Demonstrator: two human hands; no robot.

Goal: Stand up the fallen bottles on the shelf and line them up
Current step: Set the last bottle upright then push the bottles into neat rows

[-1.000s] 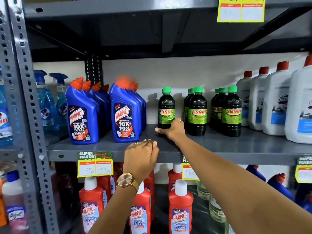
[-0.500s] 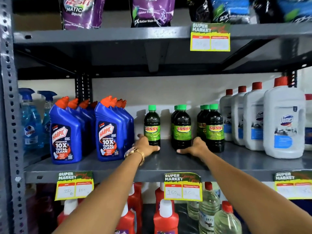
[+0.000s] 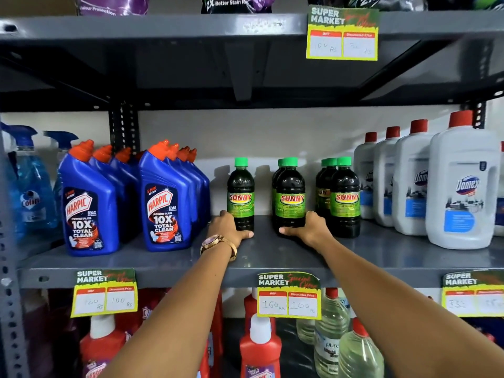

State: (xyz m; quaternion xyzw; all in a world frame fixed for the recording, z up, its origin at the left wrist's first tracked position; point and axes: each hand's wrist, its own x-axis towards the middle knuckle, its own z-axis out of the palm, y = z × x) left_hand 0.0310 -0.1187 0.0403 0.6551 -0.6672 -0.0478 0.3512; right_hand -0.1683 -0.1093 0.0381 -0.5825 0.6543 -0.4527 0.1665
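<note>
Both arms are reaching onto the mid shelf (image 3: 272, 252). The L hand (image 3: 229, 230) is cupping the base of the lone Sunny bottle (image 3: 241, 193), fingers curling round its L side & thumb lying flat on the shelf in front; a gold watch (image 3: 218, 242) is sitting on that wrist. The R hand (image 3: 308, 227) is wrapping the base of the middle Sunny bottle (image 3: 290, 196), thumb out front on the shelf, fingers going round the R side w/ a ring showing. All Sunny bottles are standing upright, green caps up: one alone, a middle pair front-to-back, then a R group (image 3: 344, 196) just beside the white Domex jugs (image 3: 463, 186). Blue Harpic bottles (image 3: 163, 200) are standing in 2 rows to the L, near the lone bottle but apart from it. Price tags (image 3: 288, 296) are hanging off the shelf edge.
</note>
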